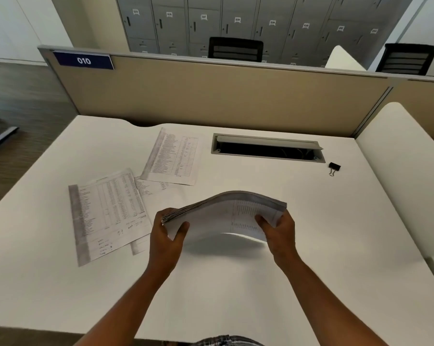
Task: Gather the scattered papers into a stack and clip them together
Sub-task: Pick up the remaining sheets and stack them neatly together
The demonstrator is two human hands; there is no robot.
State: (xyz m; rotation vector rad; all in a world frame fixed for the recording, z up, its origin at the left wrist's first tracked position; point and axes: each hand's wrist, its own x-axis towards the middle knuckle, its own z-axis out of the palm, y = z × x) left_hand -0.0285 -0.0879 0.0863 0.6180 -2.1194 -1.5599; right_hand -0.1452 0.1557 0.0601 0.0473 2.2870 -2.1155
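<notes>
Fingers and thumbs of both hands are curled round the ends of a sheaf of papers (225, 213), which is held above the near middle of the white desk (260, 283). One end is pinched by the left hand (167, 236), the thumb lying on top; the other end is gripped by the right hand (277, 232). The sheaf is bowed upward in the middle, and its shadow is cast on the desk beneath. Three loose printed sheets are left flat on the desk to the left: a near sheet (106, 213), a second sheet (148, 193) partly covered by it, and a far sheet (173, 156). A black binder clip (334, 168) is seen at far right, just beside the open cable tray (267, 147).
</notes>
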